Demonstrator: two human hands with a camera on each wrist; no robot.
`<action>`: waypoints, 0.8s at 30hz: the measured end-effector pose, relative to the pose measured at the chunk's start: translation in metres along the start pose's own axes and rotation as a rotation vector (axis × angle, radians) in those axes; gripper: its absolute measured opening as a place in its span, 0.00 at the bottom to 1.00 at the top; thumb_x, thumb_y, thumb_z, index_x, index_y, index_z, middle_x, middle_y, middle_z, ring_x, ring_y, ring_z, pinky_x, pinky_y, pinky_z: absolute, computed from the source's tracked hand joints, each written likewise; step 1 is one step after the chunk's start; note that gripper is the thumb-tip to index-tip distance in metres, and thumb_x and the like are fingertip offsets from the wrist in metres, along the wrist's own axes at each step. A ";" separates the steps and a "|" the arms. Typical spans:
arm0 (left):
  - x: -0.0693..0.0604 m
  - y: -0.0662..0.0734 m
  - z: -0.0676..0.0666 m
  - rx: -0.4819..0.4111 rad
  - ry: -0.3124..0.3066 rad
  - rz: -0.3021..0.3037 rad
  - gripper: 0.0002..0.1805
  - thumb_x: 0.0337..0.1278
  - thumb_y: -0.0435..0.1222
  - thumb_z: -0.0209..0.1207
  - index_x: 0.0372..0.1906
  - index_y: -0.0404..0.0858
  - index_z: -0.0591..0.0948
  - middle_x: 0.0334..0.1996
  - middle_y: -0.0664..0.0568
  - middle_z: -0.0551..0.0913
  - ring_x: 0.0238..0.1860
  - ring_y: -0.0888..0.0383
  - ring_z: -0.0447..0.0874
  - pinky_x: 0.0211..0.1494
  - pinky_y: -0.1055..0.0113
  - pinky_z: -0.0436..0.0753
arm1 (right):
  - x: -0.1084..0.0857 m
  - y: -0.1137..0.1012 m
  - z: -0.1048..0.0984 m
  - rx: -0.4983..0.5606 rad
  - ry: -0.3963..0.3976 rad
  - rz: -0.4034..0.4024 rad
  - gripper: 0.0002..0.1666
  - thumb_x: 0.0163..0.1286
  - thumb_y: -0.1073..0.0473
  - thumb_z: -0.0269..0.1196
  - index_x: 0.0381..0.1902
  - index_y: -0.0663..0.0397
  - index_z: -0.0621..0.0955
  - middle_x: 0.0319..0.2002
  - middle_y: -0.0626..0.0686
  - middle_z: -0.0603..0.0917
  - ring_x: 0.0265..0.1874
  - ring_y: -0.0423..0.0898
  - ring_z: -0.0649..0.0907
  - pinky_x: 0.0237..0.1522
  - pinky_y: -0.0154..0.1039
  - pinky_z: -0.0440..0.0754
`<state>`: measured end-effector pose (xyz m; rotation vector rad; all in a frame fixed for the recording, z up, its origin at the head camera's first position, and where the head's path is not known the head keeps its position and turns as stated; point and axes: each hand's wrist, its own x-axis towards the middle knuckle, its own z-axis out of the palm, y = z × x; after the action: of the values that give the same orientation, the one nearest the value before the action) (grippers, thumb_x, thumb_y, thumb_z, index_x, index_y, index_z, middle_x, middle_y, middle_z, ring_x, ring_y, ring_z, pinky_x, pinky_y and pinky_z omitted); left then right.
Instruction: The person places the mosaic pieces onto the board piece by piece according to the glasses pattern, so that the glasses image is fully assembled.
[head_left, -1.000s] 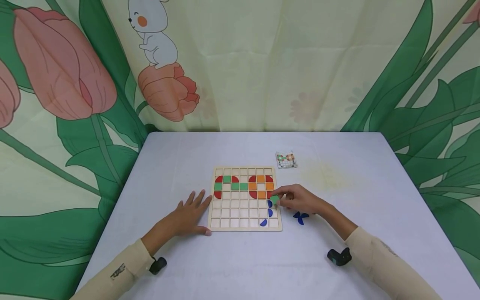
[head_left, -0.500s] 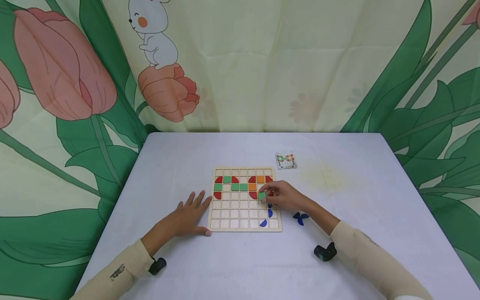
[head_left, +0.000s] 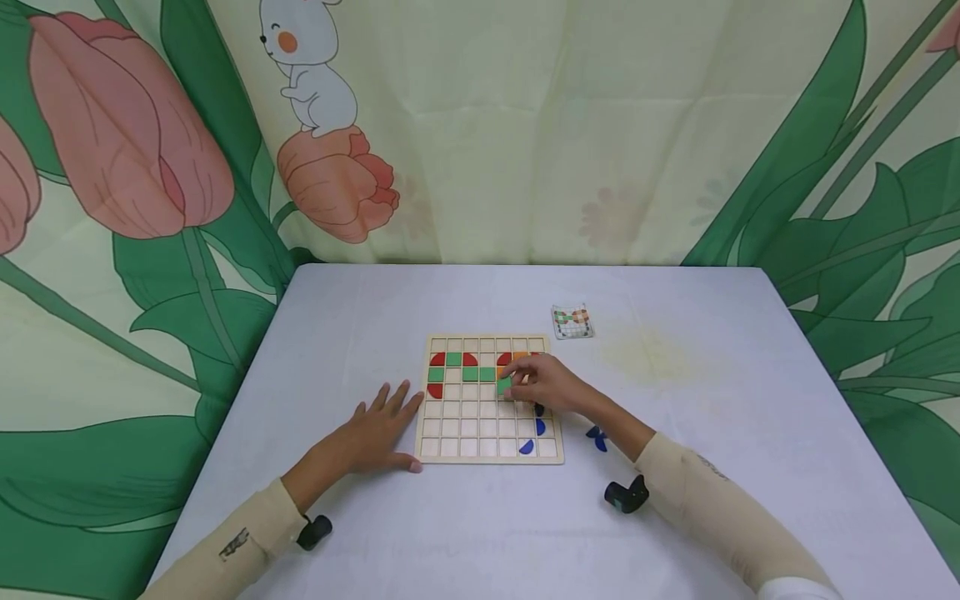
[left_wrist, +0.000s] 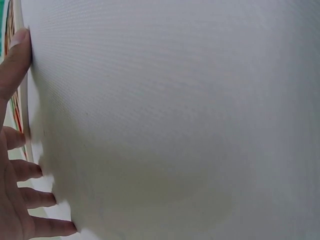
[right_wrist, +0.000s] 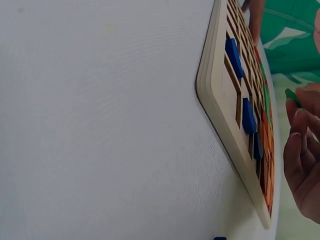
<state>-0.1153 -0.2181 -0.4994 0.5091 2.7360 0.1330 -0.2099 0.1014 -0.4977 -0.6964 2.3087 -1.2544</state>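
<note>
A wooden grid board [head_left: 480, 427] lies on the table with red, green and orange pieces in its upper rows. Between the thumb and fingers of my right hand [head_left: 551, 385] is a green square tile [head_left: 504, 387], also visible in the right wrist view as a green tile [right_wrist: 293, 97] raised above the board. My left hand [head_left: 378, 433] rests spread at the board's left edge, its thumb near the lower corner. Blue pieces [head_left: 527, 447] sit toward the lower right of the board; one is partly covered by my right hand.
More blue pieces [head_left: 597, 438] lie on the table right of the board, under the right forearm. A small pattern card [head_left: 572, 321] is behind the board's far right corner. White cloth covers the table [head_left: 480, 533], and a printed curtain [head_left: 495, 167] hangs behind it.
My right hand has moved left over the board, carrying the green tile from the right edge toward the middle columns. My left hand stays where it was.
</note>
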 end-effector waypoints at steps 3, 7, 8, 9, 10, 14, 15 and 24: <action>0.000 -0.001 0.000 -0.001 -0.001 0.002 0.61 0.44 0.66 0.68 0.80 0.42 0.56 0.80 0.38 0.51 0.78 0.29 0.48 0.66 0.27 0.64 | 0.006 -0.003 0.005 -0.002 0.001 -0.017 0.18 0.65 0.61 0.70 0.53 0.59 0.84 0.34 0.51 0.82 0.18 0.43 0.78 0.25 0.32 0.77; 0.001 -0.001 0.002 0.002 0.000 0.002 0.62 0.45 0.67 0.68 0.80 0.43 0.56 0.80 0.38 0.50 0.78 0.29 0.47 0.66 0.28 0.64 | 0.014 -0.008 0.013 -0.009 -0.003 -0.017 0.19 0.65 0.61 0.70 0.53 0.58 0.85 0.34 0.50 0.84 0.20 0.42 0.80 0.27 0.32 0.79; 0.001 -0.002 0.002 0.003 0.000 0.002 0.62 0.45 0.67 0.68 0.80 0.43 0.55 0.80 0.38 0.50 0.78 0.29 0.47 0.66 0.28 0.64 | 0.016 -0.009 0.015 -0.015 -0.008 -0.019 0.19 0.65 0.61 0.70 0.54 0.58 0.85 0.34 0.49 0.85 0.21 0.42 0.81 0.27 0.33 0.80; 0.001 -0.002 0.002 0.003 0.002 0.003 0.62 0.45 0.67 0.68 0.80 0.43 0.56 0.80 0.38 0.50 0.78 0.29 0.47 0.66 0.28 0.65 | 0.018 -0.011 0.017 -0.023 -0.012 -0.018 0.19 0.65 0.61 0.70 0.54 0.57 0.85 0.33 0.49 0.85 0.21 0.42 0.81 0.28 0.33 0.80; 0.001 -0.002 0.002 0.004 0.001 0.003 0.62 0.45 0.67 0.68 0.80 0.43 0.56 0.80 0.38 0.50 0.78 0.29 0.47 0.66 0.28 0.65 | 0.020 -0.012 0.019 -0.024 -0.017 -0.018 0.19 0.65 0.60 0.70 0.54 0.57 0.85 0.33 0.48 0.86 0.22 0.43 0.82 0.28 0.33 0.80; 0.001 -0.002 0.002 -0.008 0.003 0.002 0.61 0.44 0.67 0.68 0.80 0.43 0.56 0.80 0.38 0.50 0.78 0.29 0.47 0.66 0.27 0.64 | 0.027 -0.017 0.026 -0.045 -0.034 -0.031 0.17 0.65 0.60 0.70 0.52 0.55 0.84 0.31 0.46 0.86 0.22 0.42 0.81 0.30 0.34 0.80; 0.001 -0.002 0.002 -0.010 0.003 0.002 0.61 0.44 0.67 0.68 0.80 0.43 0.56 0.80 0.38 0.50 0.78 0.29 0.47 0.66 0.27 0.64 | 0.028 -0.018 0.028 -0.047 -0.034 -0.029 0.17 0.65 0.60 0.70 0.52 0.54 0.84 0.31 0.46 0.85 0.22 0.42 0.81 0.30 0.33 0.80; 0.001 -0.003 0.001 -0.008 -0.012 -0.001 0.62 0.44 0.67 0.67 0.80 0.43 0.55 0.80 0.38 0.49 0.78 0.29 0.46 0.67 0.27 0.63 | 0.040 -0.025 0.044 -0.046 -0.027 0.007 0.15 0.65 0.62 0.69 0.49 0.54 0.84 0.27 0.46 0.84 0.20 0.40 0.78 0.30 0.32 0.77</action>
<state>-0.1171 -0.2200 -0.5013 0.5051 2.7232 0.1396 -0.2109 0.0373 -0.5033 -0.7161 2.3221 -1.1854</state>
